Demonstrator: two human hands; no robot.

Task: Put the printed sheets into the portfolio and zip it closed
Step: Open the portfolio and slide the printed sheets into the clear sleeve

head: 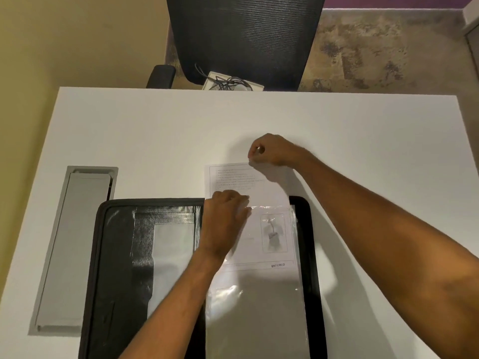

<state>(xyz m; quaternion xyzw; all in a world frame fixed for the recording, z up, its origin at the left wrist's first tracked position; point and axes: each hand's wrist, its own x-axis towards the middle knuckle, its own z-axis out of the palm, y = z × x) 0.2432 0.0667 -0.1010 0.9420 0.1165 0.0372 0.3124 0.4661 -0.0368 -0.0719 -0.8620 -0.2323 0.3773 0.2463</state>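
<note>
A black zip portfolio (116, 255) lies open on the white table, near the front edge. Its right half holds clear plastic sleeves (259, 312). A printed sheet (269, 187) with text and a small picture sits partway inside the top sleeve, its upper part sticking out over the portfolio's far edge. My right hand (269, 151) pinches the sheet's top edge. My left hand (225, 224) presses down on the sleeve's opening and the sheet at their left side.
A grey cable-tray lid (75, 244) is set into the table (155, 130) left of the portfolio. A black mesh office chair (243, 37) stands beyond the far edge, with a white box and tangled cables (230, 82) on its seat.
</note>
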